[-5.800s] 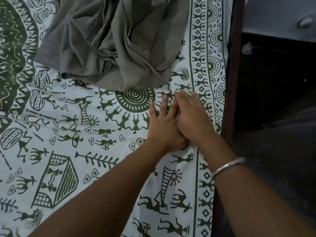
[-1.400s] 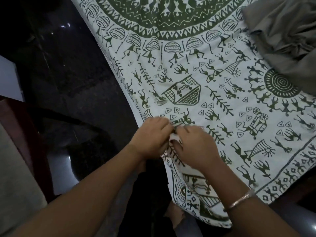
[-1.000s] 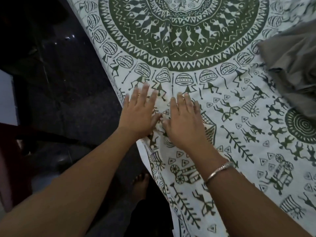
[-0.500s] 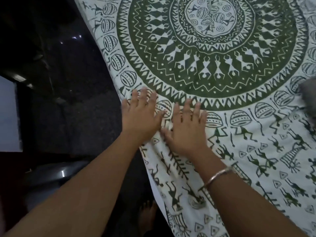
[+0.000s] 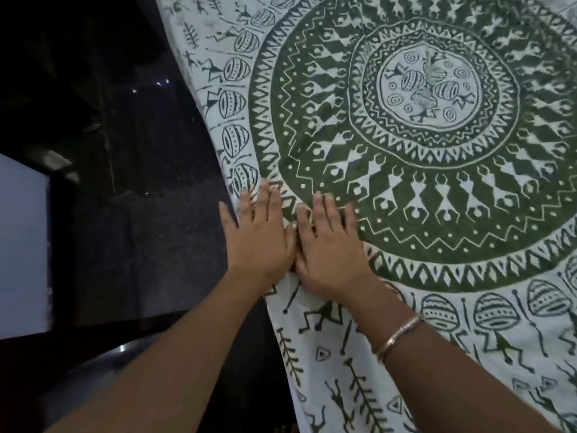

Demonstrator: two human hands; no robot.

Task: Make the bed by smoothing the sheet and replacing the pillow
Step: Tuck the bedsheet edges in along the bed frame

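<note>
A white sheet printed with green figures and a large round mandala covers the bed and fills the right of the view. My left hand lies flat, palm down, at the sheet's left edge, fingers spread. Beside it and touching it at the thumb, my right hand presses flat on the rim of the mandala; a metal bangle sits on that wrist. Neither hand holds anything. No pillow is in view.
The bed's left edge runs diagonally from top centre to bottom centre, with the sheet hanging over it. Left of it is a dark floor. A pale panel stands at the far left.
Both hands have slid forward along the sheet's left edge, staying flat, from the figure border onto the mandala's rim. The grey cloth seen earlier at the right has left the view.
</note>
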